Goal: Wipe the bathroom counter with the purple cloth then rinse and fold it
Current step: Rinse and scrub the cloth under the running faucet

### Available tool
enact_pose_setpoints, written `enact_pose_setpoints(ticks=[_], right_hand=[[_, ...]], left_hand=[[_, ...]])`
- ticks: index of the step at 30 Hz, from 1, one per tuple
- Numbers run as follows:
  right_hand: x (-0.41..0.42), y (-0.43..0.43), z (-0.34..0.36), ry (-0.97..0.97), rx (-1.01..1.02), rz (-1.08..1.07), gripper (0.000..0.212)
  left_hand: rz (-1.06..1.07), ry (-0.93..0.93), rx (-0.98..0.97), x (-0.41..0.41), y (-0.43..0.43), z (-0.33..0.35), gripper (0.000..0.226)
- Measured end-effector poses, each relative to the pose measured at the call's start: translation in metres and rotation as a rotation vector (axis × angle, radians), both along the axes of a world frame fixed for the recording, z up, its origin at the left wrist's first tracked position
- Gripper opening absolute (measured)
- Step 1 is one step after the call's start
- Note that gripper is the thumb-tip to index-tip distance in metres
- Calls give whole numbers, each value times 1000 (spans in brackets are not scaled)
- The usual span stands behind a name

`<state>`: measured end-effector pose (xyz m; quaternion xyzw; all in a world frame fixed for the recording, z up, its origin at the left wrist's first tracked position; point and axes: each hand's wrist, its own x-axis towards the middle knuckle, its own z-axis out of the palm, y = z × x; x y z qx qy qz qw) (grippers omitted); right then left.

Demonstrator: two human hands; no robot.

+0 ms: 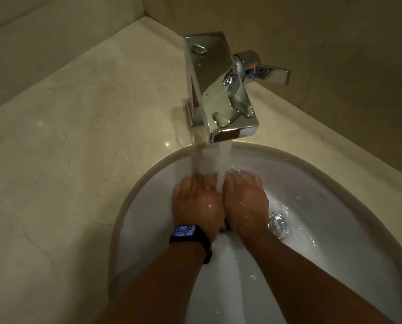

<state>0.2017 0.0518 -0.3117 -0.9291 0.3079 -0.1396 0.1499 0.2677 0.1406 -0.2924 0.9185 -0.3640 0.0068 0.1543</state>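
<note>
Fingers (186, 183) of both hands curl downward and away from the camera, with their tips out of sight. The left hand (195, 203) and right hand (245, 202) sit knuckles up, pressed side by side, bunching the purple cloth (225, 228) beneath them. Only a small sliver of the cloth shows between the heels of the hands, low in the white oval ceramic sink basin (312, 183). Its long axis and heading cannot be told.

The stream of running water (224, 164) lands on the seam between the two hands. It falls from the square chrome faucet (221, 90), whose flat chrome lever handle (273, 74) points right.

The chrome drain fitting (277, 224) lies just right of the right wrist, uncovered. A black smartwatch (187, 233) (screen lit) rides the left wrist. The beige marble counter (78, 136) surrounds the basin.
</note>
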Motion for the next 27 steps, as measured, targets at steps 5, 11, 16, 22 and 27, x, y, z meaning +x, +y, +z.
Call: enact_pose_setpoints(ticks=[5,11,16,22,27], right_hand=[[1,-4,-3,11,192,4,47],[-4,14,47,-531,401,-103,40],[-13,23,53,-614,488,-228,32],[-23,25,9,-35,322,-109,41],[-19,27,13,164,155,-100,58]], left_hand=[[-14,95,68,3,2,7,23],[-28,54,-258,5,13,63,33],[-83,-33,-268,7,25,68,41],[-205,281,98,5,26,40,20],[-338,80,214,0,27,23,40]])
